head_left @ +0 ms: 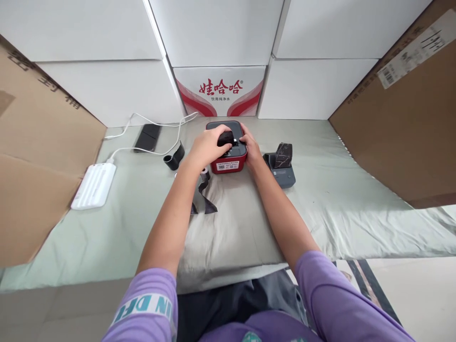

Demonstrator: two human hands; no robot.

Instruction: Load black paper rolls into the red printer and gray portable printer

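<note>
A red box-shaped device with a dark top (229,165) stands on the cloth near the back. From the left, my left hand (210,144) reaches over its top, fingers closed round a black roll (225,138). My right hand (250,145) is at the device's right side, its fingers curled against the edge and top. Just right of it sits a dark grey device (284,176) with a black patterned strip (284,155) standing up from it. Left of the red device, a black curled strip (174,157) lies on the cloth, and another dark strip (207,199) trails under my left forearm.
A white power bank (94,186) with a white cable (156,153) lies at the left, beside a black phone (147,137). Cardboard flanks the cloth at left (42,161) and right (406,128). White boxes (217,33) line the back.
</note>
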